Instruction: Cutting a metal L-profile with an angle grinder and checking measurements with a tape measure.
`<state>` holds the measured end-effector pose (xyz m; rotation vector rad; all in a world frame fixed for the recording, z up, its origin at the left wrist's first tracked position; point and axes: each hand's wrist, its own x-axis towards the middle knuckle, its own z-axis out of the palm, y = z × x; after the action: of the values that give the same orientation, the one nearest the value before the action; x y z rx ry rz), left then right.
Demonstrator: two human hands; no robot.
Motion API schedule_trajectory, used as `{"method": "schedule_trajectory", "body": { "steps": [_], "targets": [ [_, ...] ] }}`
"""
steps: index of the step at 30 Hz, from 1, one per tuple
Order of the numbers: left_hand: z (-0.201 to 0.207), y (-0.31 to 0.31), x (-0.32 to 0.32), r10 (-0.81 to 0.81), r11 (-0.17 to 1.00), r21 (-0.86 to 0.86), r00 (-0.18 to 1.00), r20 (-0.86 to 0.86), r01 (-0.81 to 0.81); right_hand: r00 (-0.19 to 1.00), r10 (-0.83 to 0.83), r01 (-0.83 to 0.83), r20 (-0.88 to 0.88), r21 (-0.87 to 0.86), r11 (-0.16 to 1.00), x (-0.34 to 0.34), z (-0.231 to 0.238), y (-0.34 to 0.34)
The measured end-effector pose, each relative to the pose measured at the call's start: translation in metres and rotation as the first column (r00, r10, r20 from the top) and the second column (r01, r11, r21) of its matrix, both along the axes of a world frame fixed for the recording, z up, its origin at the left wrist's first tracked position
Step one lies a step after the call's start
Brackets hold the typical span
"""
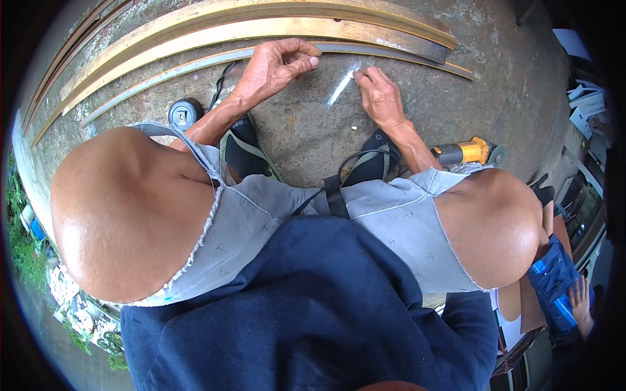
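My right hand (380,98) is pinched closed, its fingertips by the upper end of a white, chalk-like streak (342,88) on the concrete. Whatever those fingers hold, if anything, is hidden. To the left of the streak, my left hand (277,68) hovers near a long thin metal bar (189,67), index finger and thumb bent with a gap between them. Nothing shows in that gap; whether the finger touches the bar I cannot tell. Beyond it lie thicker brownish metal lengths (287,27), roughly parallel.
A yellow and black angle grinder (466,152) lies right of my right foot, its cord near my shoes. A round grey-black object (186,113) sits by my left forearm. More rusty bars (72,49) lie far left. At the lower right, another person's hand (578,300) rests on blue clothing.
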<state>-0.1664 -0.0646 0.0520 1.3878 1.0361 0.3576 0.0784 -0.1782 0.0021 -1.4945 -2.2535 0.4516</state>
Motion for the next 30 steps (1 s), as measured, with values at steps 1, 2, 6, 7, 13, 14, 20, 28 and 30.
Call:
{"method": "schedule_trajectory", "body": {
  "steps": [1, 2, 6, 7, 13, 14, 20, 28, 30],
  "targets": [
    [-0.001, -0.002, 0.003, 0.014, 1.0, -0.002, 0.999, 0.042, -0.014, 1.0, -0.005, 0.004, -0.011, -0.027, 1.0, -0.005, 0.0, -0.008],
    [-0.001, -0.004, 0.005, 0.009, 1.0, -0.001, 0.999, 0.05, -0.008, 1.0, -0.012, 0.011, -0.019, -0.053, 0.999, -0.01, 0.001, -0.017],
    [-0.002, -0.002, 0.004, -0.035, 0.998, -0.047, 0.999, 0.007, 0.035, 0.972, 0.218, -0.231, -0.084, -0.199, 0.953, -0.029, 0.009, -0.046],
    [0.001, -0.002, 0.0, -0.064, 0.997, 0.037, 0.996, -0.06, 0.066, 0.976, 0.205, -0.216, -0.076, -0.19, 0.958, -0.028, 0.012, -0.047],
    [0.007, 0.017, -0.015, -0.02, 0.834, 0.532, 0.972, -0.232, 0.144, 0.96, 0.279, -0.264, 0.036, -0.222, 0.938, -0.009, 0.021, -0.051],
    [0.006, 0.022, -0.018, -0.021, 0.789, 0.593, 0.971, -0.24, 0.163, 0.963, 0.267, -0.251, 0.046, -0.214, 0.944, -0.004, 0.02, -0.048],
    [0.01, 0.024, -0.056, -0.046, 0.556, 0.694, 0.85, -0.524, 0.458, 0.981, 0.195, -0.194, -0.003, -0.106, 0.975, 0.026, 0.039, -0.014],
    [-0.032, 0.009, -0.069, 0.073, 0.46, 0.726, 0.792, -0.606, 0.512, 0.999, -0.006, 0.008, 0.037, -0.065, 0.998, 0.049, 0.045, 0.033],
    [-0.03, 0.01, -0.064, 0.053, 0.486, 0.683, 0.762, -0.646, 0.545, 0.999, -0.02, 0.024, 0.031, -0.131, 0.991, 0.038, 0.04, 0.036]
  ]
}}
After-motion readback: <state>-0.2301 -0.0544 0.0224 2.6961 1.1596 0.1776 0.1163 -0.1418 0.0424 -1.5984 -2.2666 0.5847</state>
